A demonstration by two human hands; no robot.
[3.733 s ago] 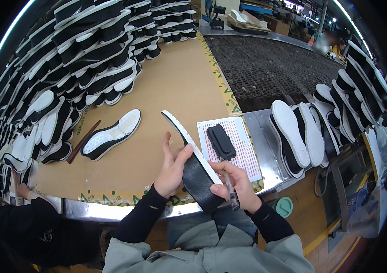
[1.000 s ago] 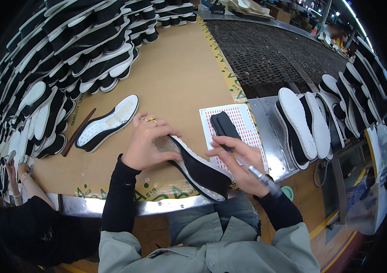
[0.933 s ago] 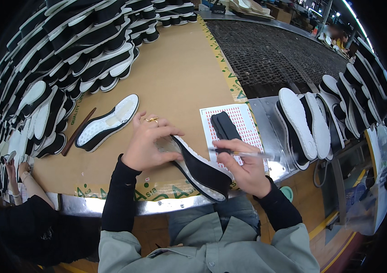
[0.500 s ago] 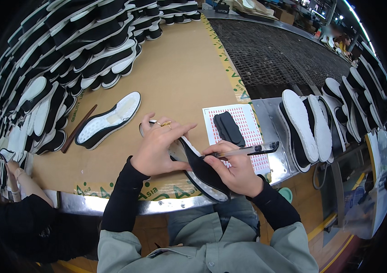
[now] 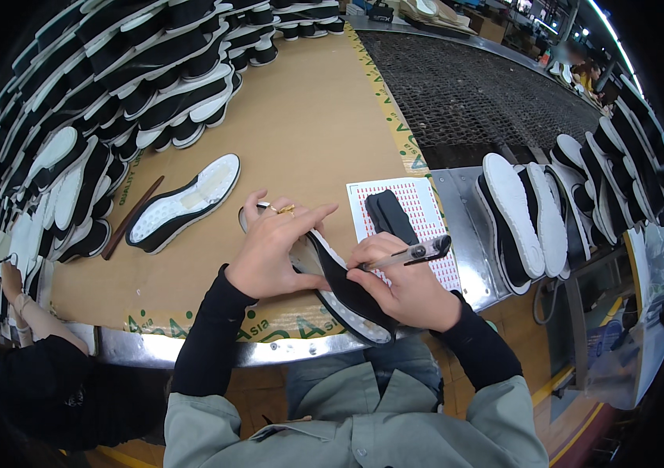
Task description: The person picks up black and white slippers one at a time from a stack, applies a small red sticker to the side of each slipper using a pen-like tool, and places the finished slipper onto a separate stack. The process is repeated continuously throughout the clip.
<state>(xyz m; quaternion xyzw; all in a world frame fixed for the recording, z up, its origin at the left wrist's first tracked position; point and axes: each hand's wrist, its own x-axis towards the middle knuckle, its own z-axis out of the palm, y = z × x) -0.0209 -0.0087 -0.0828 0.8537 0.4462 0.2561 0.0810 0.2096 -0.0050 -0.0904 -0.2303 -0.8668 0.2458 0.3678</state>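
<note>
A black-and-white wedge shoe sole (image 5: 357,296) is tilted on its side near the table's front edge. My left hand (image 5: 273,246) grips it, with the thumb on the near side and the fingers spread over the far end. A gold-coloured ring shows on one finger. My right hand (image 5: 402,285) is closed round a clear pen with a black end (image 5: 426,251); its fingertips press near the sole's black sidewall, and the pen tip is hidden by them. Another sole (image 5: 184,204) lies to the left, dimpled white side up.
A sheet of small red marks (image 5: 443,253) lies at right under a black block (image 5: 391,218). A brown stick (image 5: 134,217) rests left. Stacked soles (image 5: 168,93) rise at back left; more soles (image 5: 515,214) stand right, beside a mesh conveyor (image 5: 480,86). A co-worker's arm (image 5: 47,320) is at far left.
The pen in my right hand has swung, its rear end moving left and a little nearer. My left hand and the held sole stay nearly in place. The co-worker's hand has shifted.
</note>
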